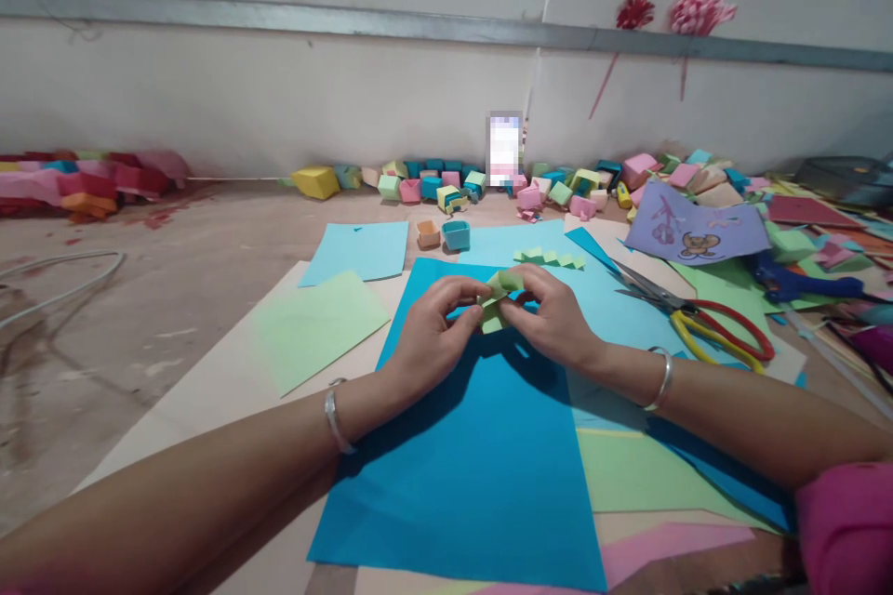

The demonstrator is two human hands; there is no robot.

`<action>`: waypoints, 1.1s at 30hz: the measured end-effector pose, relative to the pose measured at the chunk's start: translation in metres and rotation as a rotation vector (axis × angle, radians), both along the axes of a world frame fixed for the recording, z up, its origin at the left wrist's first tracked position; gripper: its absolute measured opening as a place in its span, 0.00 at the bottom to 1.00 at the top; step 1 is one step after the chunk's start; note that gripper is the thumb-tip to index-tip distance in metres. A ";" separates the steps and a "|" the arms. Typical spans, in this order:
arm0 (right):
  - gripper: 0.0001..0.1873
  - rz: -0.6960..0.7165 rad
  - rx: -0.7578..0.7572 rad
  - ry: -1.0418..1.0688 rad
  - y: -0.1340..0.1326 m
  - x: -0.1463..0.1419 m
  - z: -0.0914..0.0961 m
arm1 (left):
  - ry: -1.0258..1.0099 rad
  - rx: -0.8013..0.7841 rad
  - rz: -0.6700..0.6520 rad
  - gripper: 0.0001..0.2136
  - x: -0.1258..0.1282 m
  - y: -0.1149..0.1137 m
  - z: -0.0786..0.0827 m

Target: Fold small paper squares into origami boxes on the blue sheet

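Observation:
My left hand [431, 332] and my right hand [551, 316] meet over a large blue paper sheet [481, 456]. Both pinch a small folded strip of light green paper [497, 297] between thumbs and fingertips. The strip is creased into zigzag folds and held just above the blue sheet. Each wrist wears a silver bangle. A second green zigzag strip [551, 257] lies flat on the lighter blue paper just beyond my hands.
Scissors with red and yellow handles [704, 321] lie to the right. A light green sheet [313, 325] and a pale blue sheet [359, 251] lie to the left. Several folded paper cubes [446, 186] line the wall. A purple drawing [690, 228] and paper scraps crowd the right.

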State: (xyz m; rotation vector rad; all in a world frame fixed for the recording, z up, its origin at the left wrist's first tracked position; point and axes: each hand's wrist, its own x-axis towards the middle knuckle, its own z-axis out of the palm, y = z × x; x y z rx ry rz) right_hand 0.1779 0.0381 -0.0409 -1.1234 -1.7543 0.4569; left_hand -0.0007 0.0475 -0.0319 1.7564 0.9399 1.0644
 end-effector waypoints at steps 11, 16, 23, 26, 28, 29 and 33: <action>0.17 0.107 0.089 -0.052 -0.006 0.004 0.004 | -0.294 -0.556 -0.030 0.11 0.004 0.003 0.002; 0.18 0.136 0.103 0.028 -0.005 0.006 0.004 | -0.377 -0.691 -0.204 0.13 0.004 0.003 0.002; 0.12 0.102 0.061 0.023 -0.006 0.005 0.005 | -0.497 -0.863 -0.373 0.18 0.001 0.005 0.002; 0.15 0.104 0.110 -0.004 -0.007 0.004 0.007 | -0.513 -0.890 -0.386 0.19 0.001 0.006 0.002; 0.18 0.086 0.165 -0.025 -0.007 0.003 0.010 | -0.540 -0.896 -0.382 0.19 0.001 0.006 0.002; 0.17 0.078 0.189 -0.033 -0.008 0.003 0.012 | -0.557 -0.899 -0.372 0.19 0.001 0.006 0.002; 0.09 0.085 0.232 -0.034 -0.009 0.005 0.017 | -0.601 -0.928 -0.329 0.16 0.001 0.005 0.004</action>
